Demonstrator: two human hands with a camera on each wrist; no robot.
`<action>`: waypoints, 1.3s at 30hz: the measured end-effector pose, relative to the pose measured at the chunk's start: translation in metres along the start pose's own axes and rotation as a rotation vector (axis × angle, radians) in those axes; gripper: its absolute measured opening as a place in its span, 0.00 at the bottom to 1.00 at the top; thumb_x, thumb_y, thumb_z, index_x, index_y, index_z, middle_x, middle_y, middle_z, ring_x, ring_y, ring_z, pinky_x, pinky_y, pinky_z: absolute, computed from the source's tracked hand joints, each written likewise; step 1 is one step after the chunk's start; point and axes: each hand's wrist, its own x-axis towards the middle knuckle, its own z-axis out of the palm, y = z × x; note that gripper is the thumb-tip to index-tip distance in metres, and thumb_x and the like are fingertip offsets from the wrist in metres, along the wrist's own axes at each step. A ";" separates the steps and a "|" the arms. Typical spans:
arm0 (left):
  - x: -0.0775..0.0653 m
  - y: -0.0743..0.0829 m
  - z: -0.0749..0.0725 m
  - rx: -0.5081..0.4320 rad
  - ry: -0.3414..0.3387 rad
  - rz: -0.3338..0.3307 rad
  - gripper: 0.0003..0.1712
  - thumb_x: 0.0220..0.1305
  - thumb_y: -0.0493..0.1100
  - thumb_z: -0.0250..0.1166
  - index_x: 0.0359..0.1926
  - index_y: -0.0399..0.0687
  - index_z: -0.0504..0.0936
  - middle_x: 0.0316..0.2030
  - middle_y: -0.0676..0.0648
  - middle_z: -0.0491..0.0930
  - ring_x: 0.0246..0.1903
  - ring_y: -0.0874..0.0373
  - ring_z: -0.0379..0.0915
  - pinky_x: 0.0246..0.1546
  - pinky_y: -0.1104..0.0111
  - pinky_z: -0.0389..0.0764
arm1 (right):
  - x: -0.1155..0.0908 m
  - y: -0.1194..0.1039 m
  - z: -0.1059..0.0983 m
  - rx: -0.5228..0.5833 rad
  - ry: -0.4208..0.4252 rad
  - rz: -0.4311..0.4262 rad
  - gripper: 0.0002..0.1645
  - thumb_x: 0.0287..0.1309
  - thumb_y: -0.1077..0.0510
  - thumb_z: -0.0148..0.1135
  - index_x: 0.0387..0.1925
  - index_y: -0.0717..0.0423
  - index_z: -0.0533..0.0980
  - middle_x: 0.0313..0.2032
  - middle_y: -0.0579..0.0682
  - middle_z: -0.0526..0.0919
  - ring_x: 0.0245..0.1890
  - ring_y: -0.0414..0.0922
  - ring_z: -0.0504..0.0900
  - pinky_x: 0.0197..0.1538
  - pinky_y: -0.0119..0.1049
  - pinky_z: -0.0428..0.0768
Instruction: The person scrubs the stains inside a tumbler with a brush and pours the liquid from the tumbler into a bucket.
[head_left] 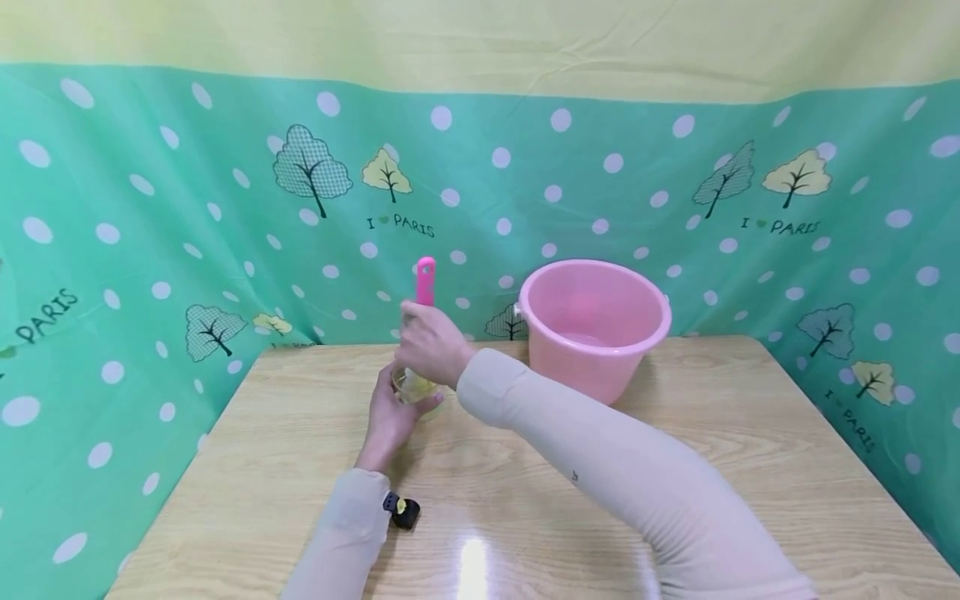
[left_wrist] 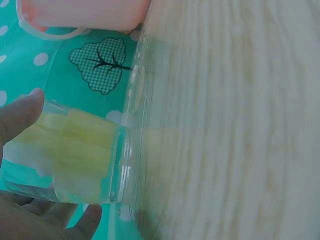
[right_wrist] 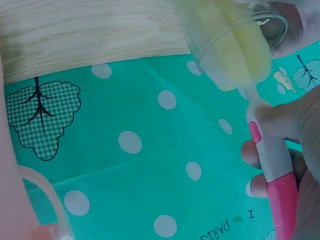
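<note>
Head view first: what does each hand do?

Right hand (head_left: 435, 343) grips a sponge brush (right_wrist: 272, 155) by its handle. Left hand (head_left: 393, 421) holds a clear glass (head_left: 407, 393), thumb on one side, fingers on the other. All this lies just left of the frame's centre.

And how does the brush run from the fist?

Straight through it: the pink end sticks up above, the yellow sponge head (left_wrist: 87, 150) goes down into the glass. I'd judge that any further stroke turns on that long axis lining up with the glass's own. The right hand is nearer the brush; the left has the glass.

What do the wrist views add?

Left wrist shows, through the glass wall, the sponge reaching close to the base; head view has the fist covering much of that. Right wrist shows the brush's neck, and some sponge apparently outside the rim. Whether the base touches the worktop (head_left: 525, 508), I can't tell.

Further out?

A pink bucket (head_left: 581, 371), right of centre, before the dotted green backdrop (head_left: 480, 183).
</note>
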 end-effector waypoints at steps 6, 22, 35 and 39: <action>0.000 -0.001 -0.001 -0.015 0.009 -0.010 0.54 0.44 0.46 0.78 0.68 0.45 0.57 0.63 0.40 0.65 0.62 0.44 0.61 0.64 0.52 0.63 | -0.004 0.003 0.001 0.036 0.005 -0.007 0.09 0.57 0.51 0.64 0.40 0.40 0.83 0.38 0.43 0.86 0.35 0.42 0.75 0.51 0.38 0.62; 0.003 0.003 0.001 0.066 -0.005 0.008 0.54 0.45 0.47 0.78 0.68 0.44 0.56 0.63 0.38 0.65 0.62 0.43 0.62 0.63 0.52 0.64 | -0.003 -0.002 -0.005 0.017 0.064 -0.041 0.10 0.55 0.54 0.64 0.40 0.38 0.83 0.38 0.42 0.85 0.35 0.43 0.73 0.50 0.39 0.62; 0.000 0.004 0.001 0.016 0.015 0.013 0.53 0.44 0.46 0.78 0.68 0.44 0.57 0.60 0.39 0.67 0.58 0.45 0.65 0.61 0.53 0.67 | 0.001 -0.003 0.003 0.076 -0.037 0.036 0.09 0.56 0.50 0.64 0.39 0.37 0.82 0.36 0.41 0.86 0.34 0.42 0.76 0.50 0.39 0.61; 0.000 0.003 0.000 0.019 0.015 0.003 0.54 0.44 0.46 0.78 0.68 0.44 0.57 0.62 0.39 0.66 0.60 0.45 0.64 0.62 0.54 0.66 | -0.001 -0.002 0.002 0.099 -0.056 0.035 0.09 0.55 0.49 0.65 0.39 0.39 0.82 0.36 0.41 0.86 0.35 0.41 0.77 0.51 0.38 0.61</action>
